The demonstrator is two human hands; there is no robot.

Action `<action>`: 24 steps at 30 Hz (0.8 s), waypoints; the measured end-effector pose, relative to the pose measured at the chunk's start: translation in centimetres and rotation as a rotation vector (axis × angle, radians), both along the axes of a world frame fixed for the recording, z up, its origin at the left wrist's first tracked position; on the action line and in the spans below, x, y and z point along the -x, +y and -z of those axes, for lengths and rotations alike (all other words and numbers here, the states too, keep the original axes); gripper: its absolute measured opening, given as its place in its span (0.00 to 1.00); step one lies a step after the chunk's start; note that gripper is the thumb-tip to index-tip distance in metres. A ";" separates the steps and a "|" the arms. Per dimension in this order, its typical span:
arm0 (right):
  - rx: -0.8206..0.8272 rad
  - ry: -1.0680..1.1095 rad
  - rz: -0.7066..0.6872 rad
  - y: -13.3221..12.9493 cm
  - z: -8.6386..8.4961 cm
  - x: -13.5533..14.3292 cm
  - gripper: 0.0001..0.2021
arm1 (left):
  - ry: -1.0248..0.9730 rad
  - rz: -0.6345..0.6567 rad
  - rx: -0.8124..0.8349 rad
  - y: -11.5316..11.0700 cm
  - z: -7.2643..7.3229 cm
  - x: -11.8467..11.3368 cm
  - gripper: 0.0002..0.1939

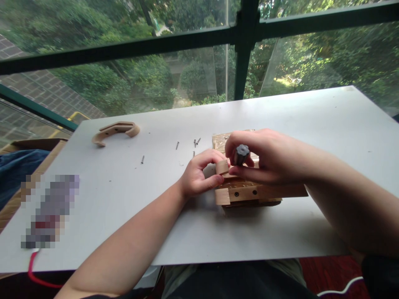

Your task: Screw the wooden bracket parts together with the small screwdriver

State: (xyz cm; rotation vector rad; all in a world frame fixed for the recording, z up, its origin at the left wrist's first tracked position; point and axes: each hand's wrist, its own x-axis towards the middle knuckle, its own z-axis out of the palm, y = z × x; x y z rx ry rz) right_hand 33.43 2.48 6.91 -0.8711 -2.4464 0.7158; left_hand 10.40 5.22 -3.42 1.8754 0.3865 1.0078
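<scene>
My right hand (pixel 264 155) is closed around a screwdriver with a dark ribbed handle (pixel 242 153). The handle points up toward me; its tip is hidden below. With thumb and fingers, my left hand (pixel 204 172) pinches the rounded end of a pale wooden piece (pixel 222 167). That piece lies on a block wrapped in clear film (pixel 220 141). Along the block's near side runs a wooden bar (pixel 264 191) with a curved end and two dark screw heads. Both hands cover much of the block.
At the back left of the white table (pixel 124 216) lies a curved wooden piece (pixel 116 131). Several loose screws (pixel 177 145) are scattered left of the block. A blurred-out object (pixel 51 211) with a red cord (pixel 33 270) sits at the left edge. Windows rise behind.
</scene>
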 end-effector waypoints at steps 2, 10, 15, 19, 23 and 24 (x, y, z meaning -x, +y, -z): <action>-0.017 0.017 0.007 0.0 0.0 0.0 0.07 | -0.006 0.006 0.002 0.0 0.0 0.0 0.12; -0.210 0.119 0.083 -0.3 -0.6 -0.1 0.08 | 0.023 -0.009 0.002 0.1 0.0 0.2 0.13; -0.259 0.083 0.049 -0.4 -0.6 -0.1 0.02 | 0.046 -0.023 -0.007 0.0 0.1 0.3 0.13; -0.214 0.030 0.010 -0.4 -0.3 0.1 0.02 | 0.054 -0.035 -0.009 -0.1 0.0 0.3 0.13; -0.175 0.031 0.030 -0.5 -0.3 0.2 0.03 | 0.046 -0.026 -0.011 -0.1 -0.1 0.2 0.13; -0.166 0.035 0.037 -0.5 -0.3 0.2 0.03 | 0.041 -0.023 -0.011 -0.1 -0.1 0.2 0.13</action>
